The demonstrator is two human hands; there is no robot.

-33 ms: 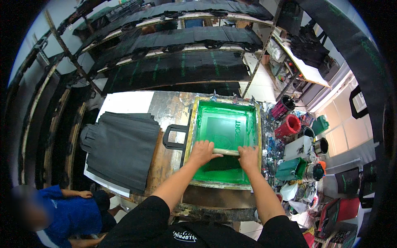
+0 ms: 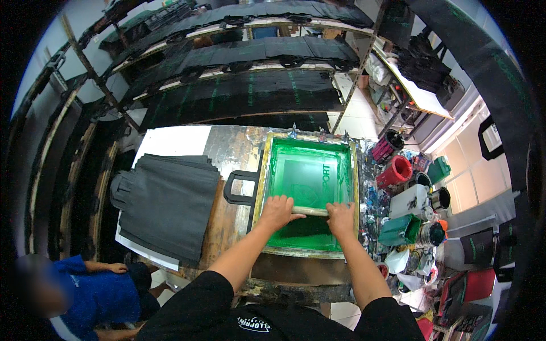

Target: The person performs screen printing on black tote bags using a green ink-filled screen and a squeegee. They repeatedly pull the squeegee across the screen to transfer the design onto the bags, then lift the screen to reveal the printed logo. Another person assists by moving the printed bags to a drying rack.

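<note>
Gripping one pale bar (image 2: 310, 211) at its left end with the left hand (image 2: 276, 212), with fingers bent snugly over the top and thumb pointing inward along the near side. Gripping the same bar at its right end with the right hand (image 2: 341, 219), with fingers likewise curled down tight around it. Laid crosswise in the near half of one green screen (image 2: 304, 170), between the left and right sides of a single yellowish frame (image 2: 262, 182). Close to the frame's edge at either hand, with more room on the far side of the bar than on the near side. Darker within the screen, just nearer than the bar: one green-black patch (image 2: 304, 232).

Poking out past the frame's left edge: one black handle (image 2: 242, 200). Farther left on one table (image 2: 226, 224), in one stack: black bags (image 2: 170, 204), too tightly layered to count. Between stack and frame: a strip of stained wood, partly taken up by the handle.

Crowded along the right edge: one pink cup (image 2: 384, 149), one red bucket (image 2: 395, 173), one green tub (image 2: 396, 232) and several cans. Beyond the table's far edge: at least three shelf levels (image 2: 244, 94) of black bags. Near left: one other person in a blue shirt (image 2: 108, 292).
</note>
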